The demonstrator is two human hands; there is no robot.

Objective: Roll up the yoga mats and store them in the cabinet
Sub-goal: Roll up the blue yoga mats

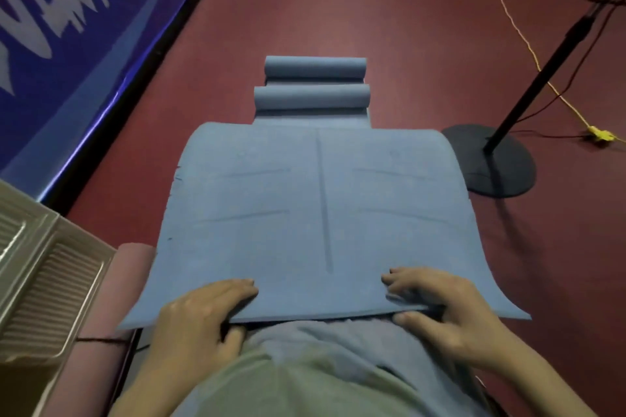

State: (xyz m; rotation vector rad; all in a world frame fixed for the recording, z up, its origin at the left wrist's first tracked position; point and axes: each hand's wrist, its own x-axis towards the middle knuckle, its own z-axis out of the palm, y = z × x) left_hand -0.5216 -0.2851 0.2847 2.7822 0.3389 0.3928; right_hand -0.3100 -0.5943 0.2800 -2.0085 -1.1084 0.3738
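A person grips the near edge of a blue foam yoga mat (315, 206) with both hands, lifting it off a dark red floor (372, 10). The left hand (200, 315) and right hand (440, 305) each pinch the edge, fingers on top and thumb beneath. Beyond the lifted sheet, two rolled blue mats (315, 85) lie one behind the other. A pink rolled mat (132, 264) sits at left beside a beige ribbed cabinet (40, 274). A black fan stand (494, 159) rises at right.
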